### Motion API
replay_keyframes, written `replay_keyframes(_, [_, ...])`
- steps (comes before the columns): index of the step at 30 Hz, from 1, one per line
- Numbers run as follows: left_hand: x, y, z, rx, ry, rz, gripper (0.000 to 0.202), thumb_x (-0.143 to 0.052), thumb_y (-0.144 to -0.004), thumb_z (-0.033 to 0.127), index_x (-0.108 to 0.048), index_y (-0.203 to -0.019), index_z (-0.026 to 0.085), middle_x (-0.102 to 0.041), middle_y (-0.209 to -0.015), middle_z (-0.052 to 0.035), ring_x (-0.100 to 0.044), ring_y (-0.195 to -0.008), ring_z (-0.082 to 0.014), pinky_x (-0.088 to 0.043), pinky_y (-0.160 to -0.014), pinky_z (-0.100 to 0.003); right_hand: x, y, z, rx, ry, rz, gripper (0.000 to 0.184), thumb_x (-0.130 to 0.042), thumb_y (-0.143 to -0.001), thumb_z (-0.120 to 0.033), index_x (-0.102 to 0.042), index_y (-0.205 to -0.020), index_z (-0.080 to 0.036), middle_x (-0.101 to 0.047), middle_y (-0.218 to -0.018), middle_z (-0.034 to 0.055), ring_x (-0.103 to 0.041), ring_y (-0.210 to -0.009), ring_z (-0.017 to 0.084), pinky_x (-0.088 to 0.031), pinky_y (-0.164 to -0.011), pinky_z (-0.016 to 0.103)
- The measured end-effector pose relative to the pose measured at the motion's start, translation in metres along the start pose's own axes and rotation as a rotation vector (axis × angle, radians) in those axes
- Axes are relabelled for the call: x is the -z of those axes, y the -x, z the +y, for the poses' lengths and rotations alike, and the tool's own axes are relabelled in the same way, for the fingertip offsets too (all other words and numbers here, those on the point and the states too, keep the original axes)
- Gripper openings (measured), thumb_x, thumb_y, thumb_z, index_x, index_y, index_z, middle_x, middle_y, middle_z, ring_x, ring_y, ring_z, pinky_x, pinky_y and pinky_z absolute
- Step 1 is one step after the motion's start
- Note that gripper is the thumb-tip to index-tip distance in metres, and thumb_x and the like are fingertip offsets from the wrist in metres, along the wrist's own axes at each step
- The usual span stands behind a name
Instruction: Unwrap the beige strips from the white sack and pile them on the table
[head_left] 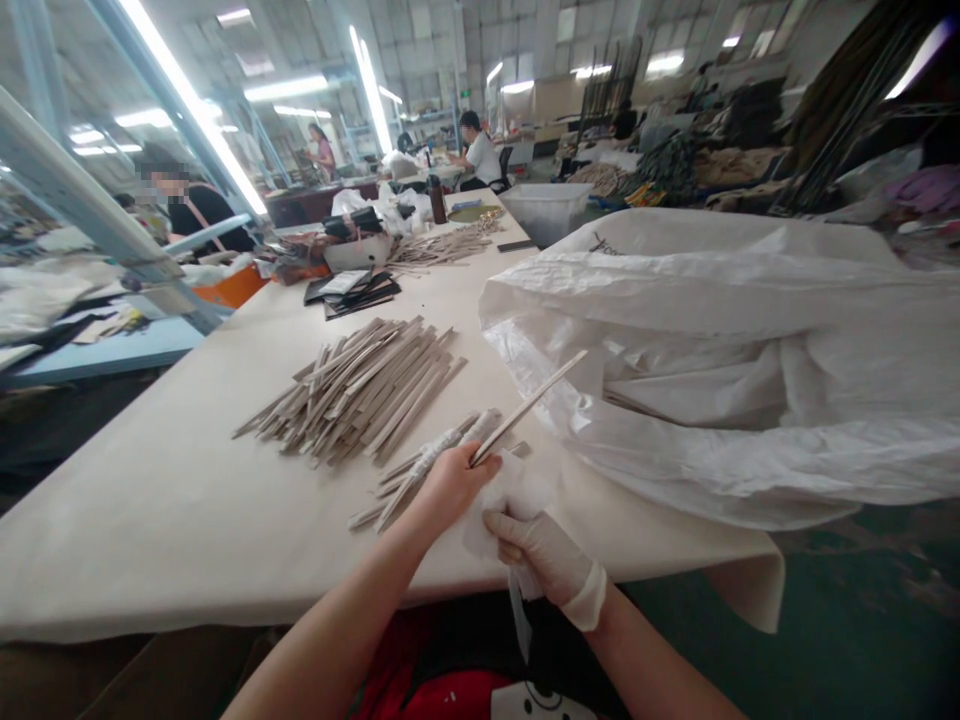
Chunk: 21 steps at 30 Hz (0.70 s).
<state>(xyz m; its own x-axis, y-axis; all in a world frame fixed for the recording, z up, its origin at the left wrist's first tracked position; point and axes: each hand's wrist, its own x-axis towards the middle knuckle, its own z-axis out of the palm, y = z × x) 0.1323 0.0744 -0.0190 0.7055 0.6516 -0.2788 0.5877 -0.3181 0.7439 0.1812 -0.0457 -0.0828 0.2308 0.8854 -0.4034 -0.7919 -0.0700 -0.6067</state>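
Note:
My left hand (452, 483) is bare and pinches the near end of a long thin pale strip (534, 401), which points up and to the right over the table. My right hand (541, 555) wears a white glove and grips a white cloth (517, 490) just below the left hand. A small bunch of similar strips (420, 470), some wrapped in clear film, lies on the table right beside my left hand. A larger heap of strips (360, 390) lies further back on the pale table (187, 480).
A big white plastic sack (712, 340) covers the table's right side. Black cards (352, 292), another strip pile (442, 247), a bottle (437, 200) and a clear bin (546, 210) sit further back. Other people sit at benches on the left and far end.

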Motion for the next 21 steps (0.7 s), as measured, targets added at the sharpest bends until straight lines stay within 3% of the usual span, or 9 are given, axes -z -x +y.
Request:
replay_keyframes(4, [0.001,-0.006,0.001,0.068,0.118,0.003,0.021,-0.052,-0.071,0.036,-0.047,-0.064,0.017,-0.037,-0.052,0.0062,-0.032,-0.044,-0.0069,-0.022,-0.043,-0.022,-0.001,0.003,0.002,-0.010,0.138,-0.014,0.029,-0.075,-0.058,-0.035,-0.052,-0.058,-0.017,-0.041,-0.045,-0.0080,-0.030,-0.040,0.005,-0.023,-0.042,0.023])
replay_keyframes(9, [-0.003,-0.012,-0.002,0.142,0.231,-0.072,0.019,-0.054,-0.070,0.034,-0.046,-0.063,0.018,-0.037,-0.050,0.0075,-0.030,-0.042,-0.0052,-0.021,-0.043,-0.021,-0.014,0.013,-0.008,-0.046,0.076,-0.123,0.027,-0.076,-0.055,-0.036,-0.058,-0.066,-0.019,-0.047,-0.051,-0.0065,-0.034,-0.043,0.006,-0.026,-0.044,0.023])
replay_keyframes(14, [0.005,-0.008,-0.007,0.102,0.179,-0.042,0.027,-0.048,-0.076,0.043,-0.051,-0.069,0.016,-0.036,-0.048,0.0073,-0.031,-0.042,-0.0064,-0.022,-0.043,-0.021,-0.012,0.020,-0.046,0.019,-0.112,-0.248,0.045,-0.067,-0.065,-0.051,-0.041,-0.046,-0.019,-0.032,-0.040,-0.0082,-0.021,-0.036,0.004,-0.016,-0.038,0.023])
replay_keyframes(16, [0.012,0.004,-0.009,0.063,0.186,-0.029,0.036,-0.040,-0.080,0.049,-0.053,-0.078,0.016,-0.035,-0.047,0.0079,-0.030,-0.041,-0.0069,-0.023,-0.042,-0.020,-0.003,0.016,-0.063,0.114,-0.153,-0.189,0.046,-0.065,-0.068,-0.050,-0.039,-0.046,-0.018,-0.031,-0.040,-0.0086,-0.019,-0.035,0.003,-0.015,-0.037,0.023])
replay_keyframes(18, [0.022,0.022,-0.009,0.038,0.192,-0.029,0.041,-0.036,-0.082,0.052,-0.054,-0.085,0.015,-0.035,-0.048,0.0081,-0.030,-0.041,-0.0069,-0.024,-0.040,-0.019,0.006,0.010,-0.074,0.242,-0.156,-0.025,0.037,-0.069,-0.067,-0.042,-0.045,-0.052,-0.017,-0.037,-0.045,-0.0080,-0.024,-0.037,0.003,-0.017,-0.038,0.021])
replay_keyframes(21, [0.034,0.054,-0.007,0.037,0.213,-0.096,0.042,-0.039,-0.081,0.055,-0.053,-0.080,0.015,-0.041,-0.051,0.0062,-0.036,-0.042,-0.0064,-0.029,-0.041,-0.019,0.015,0.000,-0.081,0.385,-0.151,0.141,0.028,-0.070,-0.066,-0.036,-0.051,-0.061,-0.017,-0.046,-0.053,-0.0063,-0.031,-0.040,0.003,-0.020,-0.038,0.020])
